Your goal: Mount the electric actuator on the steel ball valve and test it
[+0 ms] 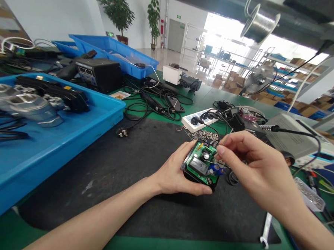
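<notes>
My left hand (176,170) is wrapped round a black housing (200,179), its thumb along the near side. Set in the housing, face up, is a green circuit board (195,154) with a silver round part, a grey block and blue round components (216,168). At the board's right edge, my right hand (257,167) pinches what looks like a thin wire (228,135) between thumb and forefinger. Those fingers hide where the wire meets the board. Both hands are above a black mat (103,166).
On the left stands a blue tray (79,144) with metal fittings. A power strip (192,122), cables and a plug (122,131) lie beyond the hands. At right are a wrench (266,231), a clear box of small parts (310,196) and a grey instrument (289,133). A wire spool (260,23) hangs overhead.
</notes>
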Demonstrator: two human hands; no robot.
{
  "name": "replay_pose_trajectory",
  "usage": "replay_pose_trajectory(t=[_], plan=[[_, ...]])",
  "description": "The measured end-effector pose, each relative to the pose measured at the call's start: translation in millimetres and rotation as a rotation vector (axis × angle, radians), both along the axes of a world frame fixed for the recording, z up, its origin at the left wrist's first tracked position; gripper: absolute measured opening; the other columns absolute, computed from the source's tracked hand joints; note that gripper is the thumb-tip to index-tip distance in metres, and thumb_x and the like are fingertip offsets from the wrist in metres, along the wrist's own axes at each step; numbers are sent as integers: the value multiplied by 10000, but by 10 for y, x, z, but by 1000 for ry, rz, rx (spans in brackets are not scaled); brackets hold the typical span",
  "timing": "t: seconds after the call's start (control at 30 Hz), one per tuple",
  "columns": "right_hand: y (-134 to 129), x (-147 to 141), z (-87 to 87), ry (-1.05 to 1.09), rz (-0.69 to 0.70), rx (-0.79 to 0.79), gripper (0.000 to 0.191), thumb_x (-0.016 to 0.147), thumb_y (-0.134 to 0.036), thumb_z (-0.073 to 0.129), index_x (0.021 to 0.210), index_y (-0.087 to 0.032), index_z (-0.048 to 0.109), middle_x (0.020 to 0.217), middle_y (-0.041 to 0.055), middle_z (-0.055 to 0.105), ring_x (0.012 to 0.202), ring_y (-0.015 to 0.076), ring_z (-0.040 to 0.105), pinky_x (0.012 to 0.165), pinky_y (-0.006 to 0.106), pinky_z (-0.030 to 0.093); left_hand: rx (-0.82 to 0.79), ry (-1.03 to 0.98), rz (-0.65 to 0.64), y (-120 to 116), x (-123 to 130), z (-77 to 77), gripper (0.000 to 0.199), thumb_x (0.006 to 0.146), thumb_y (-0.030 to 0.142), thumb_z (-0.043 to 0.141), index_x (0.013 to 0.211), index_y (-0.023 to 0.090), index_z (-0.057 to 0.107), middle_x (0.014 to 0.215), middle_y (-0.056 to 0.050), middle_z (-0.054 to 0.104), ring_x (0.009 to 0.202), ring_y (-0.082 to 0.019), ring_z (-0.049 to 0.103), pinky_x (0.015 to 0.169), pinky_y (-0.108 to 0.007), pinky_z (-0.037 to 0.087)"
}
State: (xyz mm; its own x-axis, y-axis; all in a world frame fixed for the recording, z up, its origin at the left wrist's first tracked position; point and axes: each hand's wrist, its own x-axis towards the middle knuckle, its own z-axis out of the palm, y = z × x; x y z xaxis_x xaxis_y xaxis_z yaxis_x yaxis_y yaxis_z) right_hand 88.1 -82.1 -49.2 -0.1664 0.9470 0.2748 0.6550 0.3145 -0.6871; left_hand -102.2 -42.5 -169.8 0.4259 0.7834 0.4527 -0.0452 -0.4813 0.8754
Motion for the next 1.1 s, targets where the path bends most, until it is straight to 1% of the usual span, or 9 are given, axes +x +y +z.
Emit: replay_pose_trajectory(t=[0.23, 0.37, 0.43, 0.57, 0.63, 0.77, 0.93, 1.03, 1.1], plan=[[-118, 37, 2, -89, -98, 257, 113, 957, -299, 634, 1061, -256, 628, 932, -60, 660, 759, 5, 606, 683, 83, 465, -33, -12, -12, 0, 0, 16, 1109, 559, 465, 978, 1498, 218, 443, 1387, -111, 585, 1294, -336, 568, 1192, -472, 392], [-236, 220, -48, -99, -216, 323, 178, 944, -343, 657, 1102, -260, 657, 959, -44, 681, 780, 14, 627, 696, 67, 482, -28, 52, 60, -27, 2, 9, 1187, 488, 515, 995, 1479, 184, 431, 1385, -142, 588, 1287, -361, 574, 1173, -503, 416], [-322, 388, -243, -143, -245, 264, 195, 942, -371, 655, 1092, -245, 659, 959, -31, 693, 778, 30, 651, 672, 75, 497, -4, 85, 92, -53, 10, -8, 1238, 465, 539, 995, 1484, 192, 386, 1396, -147, 583, 1289, -361, 577, 1173, -509, 419], [-464, 757, -904, -362, -162, 131, 224, 980, -387, 592, 1147, -245, 634, 836, -36, 677, 656, 47, 638, 598, 119, 504, 146, 158, 160, -107, 41, -67, 1263, 451, 583, 983, 1465, 228, 319, 1323, -126, 601, 1197, -338, 629, 1071, -477, 504], [-494, 882, -1204, -507, -81, 173, 224, 996, -375, 557, 1177, -262, 626, 948, -23, 701, 736, 71, 675, 656, 161, 536, 270, 180, 208, -131, 60, -101, 1296, 437, 617, 972, 1465, 221, 289, 1309, -140, 581, 1183, -349, 628, 1040, -481, 517], [-479, 984, -1475, -654, -6, 297, 224, 1029, -383, 460, 1101, -279, 645, 995, -21, 706, 856, 126, 720, 729, 237, 573, 434, 174, 232, -173, 87, -144, 1360, 419, 664, 956, 1478, 197, 242, 1289, -167, 557, 1181, -368, 619, 1024, -492, 525], [-298, 1048, -1308, -693, 5, 169, 267, 1038, -428, 432, 1147, -319, 650, 1029, -39, 716, 854, 114, 722, 726, 231, 564, 428, 170, 239, -174, 87, -128, 1328, 438, 683, 942, 1463, 186, 259, 1254, -159, 558, 1140, -346, 634, 992, -470, 546], [28, 967, -969, -638, -77, 116, 270, 1031, -466, 459, 1163, -338, 657, 1128, -57, 712, 985, 100, 709, 854, 218, 551, 427, 147, 250, -157, 88, -101, 1301, 428, 703, 932, 1439, 191, 295, 1206, -137, 575, 1073, -329, 659, 936, -452, 566], [368, 791, -699, -628, -150, 121, 301, 1026, -501, 459, 1142, -321, 669, 1109, -46, 715, 954, 98, 700, 836, 213, 541, 458, 127, 254, -151, 90, -79, 1287, 427, 709, 928, 1428, 192, 306, 1185, -130, 590, 1056, -327, 666, 927, -450, 568]])
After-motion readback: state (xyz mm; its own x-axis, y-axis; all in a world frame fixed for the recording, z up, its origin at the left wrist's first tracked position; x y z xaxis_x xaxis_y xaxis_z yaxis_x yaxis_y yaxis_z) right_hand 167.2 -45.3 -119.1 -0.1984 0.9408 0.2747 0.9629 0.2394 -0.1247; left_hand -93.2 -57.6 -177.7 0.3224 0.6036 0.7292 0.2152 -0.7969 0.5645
